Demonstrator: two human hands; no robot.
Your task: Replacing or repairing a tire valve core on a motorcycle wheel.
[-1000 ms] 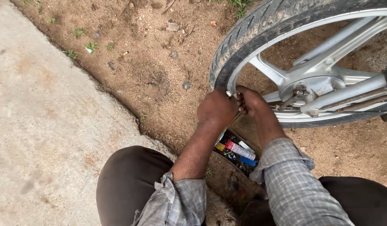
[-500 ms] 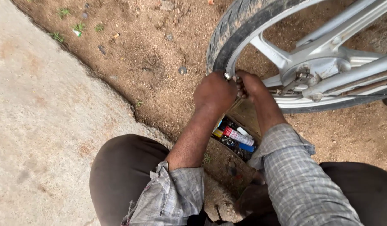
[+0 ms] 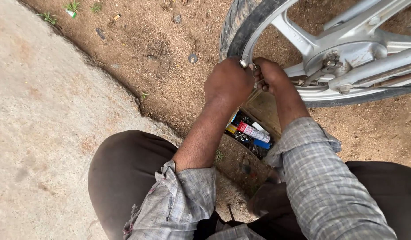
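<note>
A small metal valve stem at the wheel rim, about one o'clock from the knees, is now seen closer than a second ago. The left hand is closed beside it and the right hand pinches near it; the exact grip cannot be told. The open tool box lies below at six o'clock.

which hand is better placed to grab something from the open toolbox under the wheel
Probably the right hand: its forearm passes right over the open toolbox. The left hand grips the silver wheel rim further off.
</note>
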